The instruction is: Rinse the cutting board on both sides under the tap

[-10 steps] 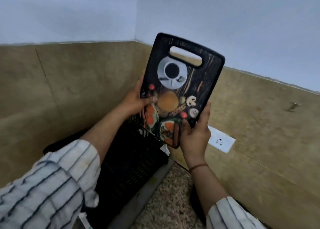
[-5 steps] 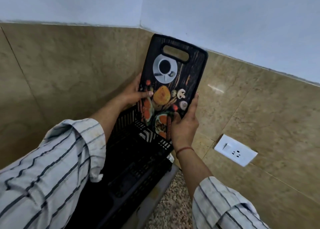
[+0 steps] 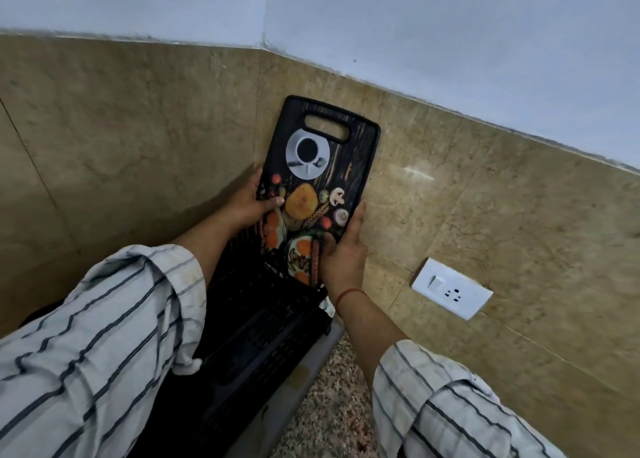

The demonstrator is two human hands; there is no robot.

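The cutting board (image 3: 322,180) stands upright at the centre of the frame. Its handle slot is uppermost and its printed face is towards the camera, close to the corner of the tiled wall (image 3: 485,215). Its lower end is at the far rim of a black slotted rack (image 3: 263,326) on the counter (image 3: 325,412). Whether it rests there cannot be told.

The left hand (image 3: 247,205) grips the left edge, thumb across the printed face. The right hand (image 3: 343,253) grips the lower right edge, thumb on the face and fingers along the side.

No tap, sink or water is in view, so the step in hand appears to be handling at the rack, not rinsing. If rinsing remains, the next move requires:
- lifting the board clear of the rack;
- carrying it to the tap;
- keeping it away from the wall socket (image 3: 452,288) at the lower right.
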